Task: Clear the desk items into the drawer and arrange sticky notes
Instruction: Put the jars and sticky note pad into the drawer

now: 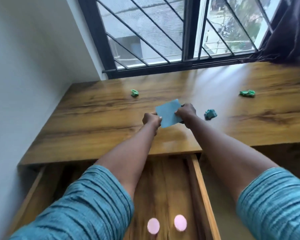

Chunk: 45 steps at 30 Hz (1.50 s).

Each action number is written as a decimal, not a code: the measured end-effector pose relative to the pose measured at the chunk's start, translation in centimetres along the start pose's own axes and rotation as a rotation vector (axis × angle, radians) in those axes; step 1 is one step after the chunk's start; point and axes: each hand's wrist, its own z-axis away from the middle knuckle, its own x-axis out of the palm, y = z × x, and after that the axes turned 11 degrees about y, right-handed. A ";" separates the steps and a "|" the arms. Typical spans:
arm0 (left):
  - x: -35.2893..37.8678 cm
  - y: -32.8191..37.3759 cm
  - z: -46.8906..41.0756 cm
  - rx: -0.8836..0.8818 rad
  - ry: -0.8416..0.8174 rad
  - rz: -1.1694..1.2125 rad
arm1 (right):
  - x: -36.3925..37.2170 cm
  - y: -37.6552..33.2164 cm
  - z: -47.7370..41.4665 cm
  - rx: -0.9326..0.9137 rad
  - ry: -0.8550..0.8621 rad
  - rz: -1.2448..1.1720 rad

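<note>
Left hand (151,120) and right hand (186,111) pinch blue note (169,113); fingers (177,113) partly hidden.

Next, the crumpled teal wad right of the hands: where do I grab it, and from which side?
Probably pinch the teal wad across its middle, coming from above with the right hand, the nearer one. It is a rounded lump lying free on the desk, with no flat edge to catch.

On the wood-grain desk (93,122) below the window (163,32), well apart from one another: a crumpled green paper ball (134,93) toward the far left, a second crumpled green ball (247,93) toward the far right, a crumpled teal ball (210,114) nearer the middle.
</note>
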 end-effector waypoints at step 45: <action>-23.2 -25.2 14.9 0.131 -0.043 -0.688 | 13.5 16.1 31.7 -0.059 -0.202 0.586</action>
